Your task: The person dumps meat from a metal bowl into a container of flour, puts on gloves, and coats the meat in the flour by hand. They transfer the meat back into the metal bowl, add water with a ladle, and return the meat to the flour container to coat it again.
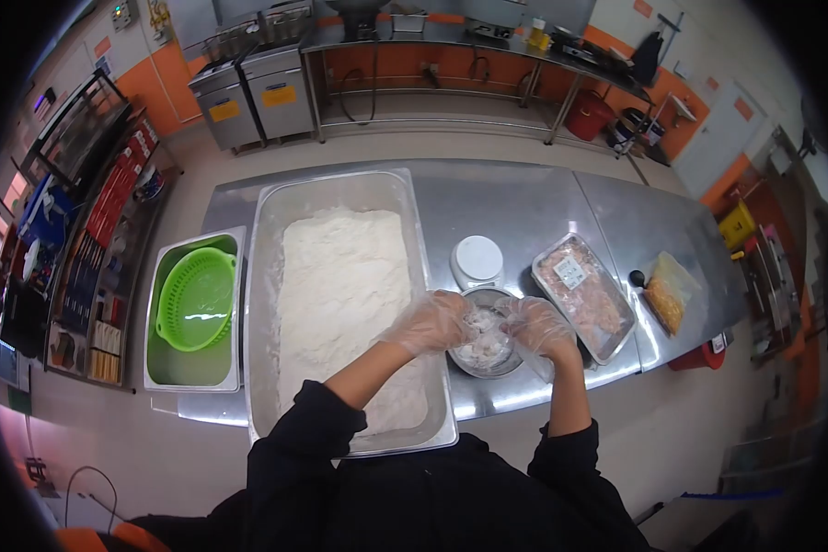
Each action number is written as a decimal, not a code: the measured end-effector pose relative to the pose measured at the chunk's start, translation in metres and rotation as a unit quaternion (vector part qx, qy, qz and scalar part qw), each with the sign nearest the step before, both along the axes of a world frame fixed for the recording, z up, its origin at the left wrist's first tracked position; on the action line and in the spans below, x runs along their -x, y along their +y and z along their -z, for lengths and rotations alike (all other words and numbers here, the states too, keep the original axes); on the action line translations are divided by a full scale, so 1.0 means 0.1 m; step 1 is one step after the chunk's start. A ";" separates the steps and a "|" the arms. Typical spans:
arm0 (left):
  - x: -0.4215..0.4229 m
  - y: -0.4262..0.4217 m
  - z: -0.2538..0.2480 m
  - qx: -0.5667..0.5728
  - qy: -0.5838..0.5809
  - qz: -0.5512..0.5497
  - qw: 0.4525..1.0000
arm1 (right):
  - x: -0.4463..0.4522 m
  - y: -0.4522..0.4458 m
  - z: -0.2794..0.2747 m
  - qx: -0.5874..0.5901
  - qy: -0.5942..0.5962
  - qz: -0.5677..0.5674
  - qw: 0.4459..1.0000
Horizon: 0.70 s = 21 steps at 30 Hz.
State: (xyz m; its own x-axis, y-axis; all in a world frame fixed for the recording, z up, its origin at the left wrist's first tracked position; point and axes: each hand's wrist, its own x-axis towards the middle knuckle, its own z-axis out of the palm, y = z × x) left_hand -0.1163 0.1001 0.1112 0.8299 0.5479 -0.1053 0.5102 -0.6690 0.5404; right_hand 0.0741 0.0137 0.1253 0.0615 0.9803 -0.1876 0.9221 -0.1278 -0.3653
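Brushed steel tabletop (488,400) runs under everything I am working over, and its near edge passes just in front of the body. On it the round metal bowl (490,370), holding flour-coated pieces (488,342), lies between the two gloved hands; being round, it gives me no long axis to line up with. The left hand (437,322) is at its left side, fingers bent inward; the right hand (541,328) is at its right side, fingers curled down. I can't tell how far either is open, or whether either grips anything.

Left of the bowl, the deep pan of flour (345,267) points lengthwise away from me, its near end past the table edge, the left forearm crossing its wall. The tray of packed meat (587,294) slants close by the right hand, its near end angled outward. Those two sides hem the bowl in; directly beyond it sits the white scale (477,258), with more steel behind. Farther off, fryers (279,87) line the back wall.
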 end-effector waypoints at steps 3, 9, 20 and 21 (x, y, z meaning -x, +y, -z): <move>-0.32 0.01 0.13 0.045 0.028 0.033 0.998 | -0.11 -0.14 0.06 -0.085 -0.016 0.020 0.996; -0.10 -0.03 0.16 0.071 -0.106 -0.016 0.992 | -0.16 -0.25 -0.08 -0.159 0.010 0.036 0.987; 1.68 -0.16 0.40 0.090 0.126 -0.201 0.967 | 1.74 0.69 0.74 0.057 -0.075 -0.377 0.922; 1.73 -0.22 0.61 0.075 0.165 -0.168 0.969 | 1.86 0.79 1.13 0.067 -0.171 -0.463 0.867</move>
State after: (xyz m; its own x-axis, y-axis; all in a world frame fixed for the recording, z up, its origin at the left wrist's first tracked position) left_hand -0.2893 0.0783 0.0503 0.5151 0.7388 -0.4346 0.8472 -0.3621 0.3887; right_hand -0.1120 0.0922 0.0127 -0.6656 0.6100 -0.4300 0.7036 0.7050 -0.0890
